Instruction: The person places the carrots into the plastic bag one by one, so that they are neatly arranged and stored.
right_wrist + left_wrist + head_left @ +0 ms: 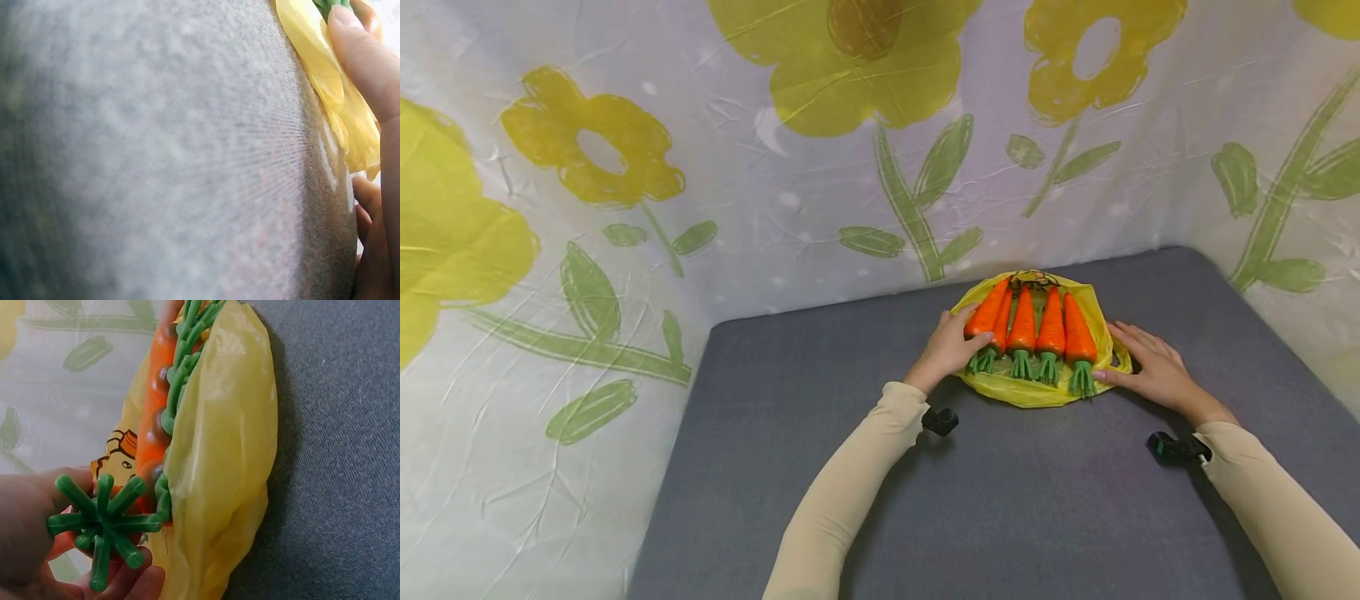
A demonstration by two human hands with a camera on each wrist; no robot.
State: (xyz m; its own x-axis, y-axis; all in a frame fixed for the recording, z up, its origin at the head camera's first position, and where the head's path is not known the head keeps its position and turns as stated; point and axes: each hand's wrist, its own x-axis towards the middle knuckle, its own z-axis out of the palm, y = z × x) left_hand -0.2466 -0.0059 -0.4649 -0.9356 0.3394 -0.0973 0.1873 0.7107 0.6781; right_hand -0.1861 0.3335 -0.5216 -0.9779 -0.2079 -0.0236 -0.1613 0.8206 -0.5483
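Observation:
Several orange toy carrots [1022, 323] with stubby green stalks lie side by side on a yellow plastic bag [1022, 393], tips pointing away from me. At the row's left end, my left hand [947, 343] grips the outermost carrot [982, 320]. The left wrist view shows its green stalks [103, 519] end-on, with thumb and fingers around its body. My right hand [1157, 367] rests at the bag's right edge, fingers extended along the handle side. Its thumb [362, 62] lies against the bag near the rightmost carrot's green stalks [1082, 379].
The bag lies near the far edge of a dark grey table [1037, 500]. Behind it hangs a white cloth [760, 225] printed with yellow flowers. A black wrist camera [942, 421] sits on the left wrist, another black camera [1172, 448] on the right.

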